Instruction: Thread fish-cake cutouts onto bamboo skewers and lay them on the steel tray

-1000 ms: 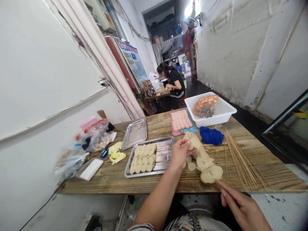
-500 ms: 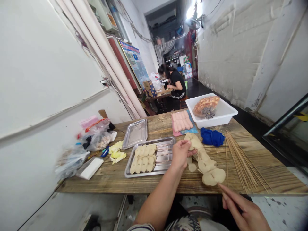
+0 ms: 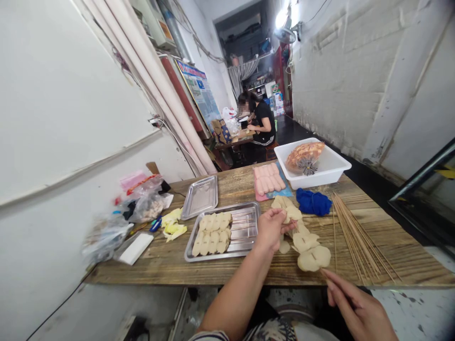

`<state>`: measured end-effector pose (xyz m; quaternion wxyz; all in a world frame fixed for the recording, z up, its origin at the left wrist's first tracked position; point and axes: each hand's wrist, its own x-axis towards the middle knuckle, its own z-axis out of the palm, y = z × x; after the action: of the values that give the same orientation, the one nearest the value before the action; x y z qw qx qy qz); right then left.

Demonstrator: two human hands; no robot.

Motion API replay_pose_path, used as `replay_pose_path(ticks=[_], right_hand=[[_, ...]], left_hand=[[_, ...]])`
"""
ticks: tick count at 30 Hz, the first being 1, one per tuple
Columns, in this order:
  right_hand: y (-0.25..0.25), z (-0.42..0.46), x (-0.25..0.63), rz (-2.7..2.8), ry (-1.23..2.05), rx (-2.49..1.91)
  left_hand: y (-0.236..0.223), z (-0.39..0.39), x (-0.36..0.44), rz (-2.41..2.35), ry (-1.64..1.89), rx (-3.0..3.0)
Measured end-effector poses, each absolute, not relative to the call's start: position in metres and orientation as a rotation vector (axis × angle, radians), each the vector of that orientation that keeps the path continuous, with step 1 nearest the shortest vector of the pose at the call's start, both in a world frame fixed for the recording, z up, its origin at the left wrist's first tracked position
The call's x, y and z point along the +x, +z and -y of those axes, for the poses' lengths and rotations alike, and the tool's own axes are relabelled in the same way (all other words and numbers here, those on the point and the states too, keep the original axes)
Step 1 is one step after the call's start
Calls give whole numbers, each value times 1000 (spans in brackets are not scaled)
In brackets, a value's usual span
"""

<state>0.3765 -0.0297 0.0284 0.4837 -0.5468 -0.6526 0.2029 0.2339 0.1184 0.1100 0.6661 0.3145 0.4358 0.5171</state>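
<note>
My left hand (image 3: 272, 229) is closed on the far part of a row of pale round slices (image 3: 306, 242) threaded on a thin bamboo skewer. My right hand (image 3: 357, 310) pinches the skewer's near end at the wooden table's (image 3: 149, 267) front edge. The row of slices runs between both hands, just above the table. To the left lies a steel tray (image 3: 245, 227) holding finished skewers of the same slices (image 3: 213, 233).
A bundle of bare skewers (image 3: 355, 237) lies right of the slices, a blue cloth (image 3: 313, 202) behind them. Pink sausages (image 3: 268, 178) and a white tub (image 3: 330, 168) stand farther back. An empty steel tray (image 3: 201, 196) and plastic bags (image 3: 142, 206) sit at left. Another person (image 3: 261, 124) sits at a far table.
My left hand shifted slightly along the row of slices, and my right hand moved a little with the skewer end. Little else differs.
</note>
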Motion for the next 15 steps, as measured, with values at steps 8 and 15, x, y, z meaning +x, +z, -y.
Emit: replay_pose_path(ticks=[8,15], right_hand=[[32,28,380,1610,445,-1295],[32,28,384,1627,448,-1290]], left_hand=[[114,-116,235,-857,1237,712],[113,-116,235,-914,1264,761]])
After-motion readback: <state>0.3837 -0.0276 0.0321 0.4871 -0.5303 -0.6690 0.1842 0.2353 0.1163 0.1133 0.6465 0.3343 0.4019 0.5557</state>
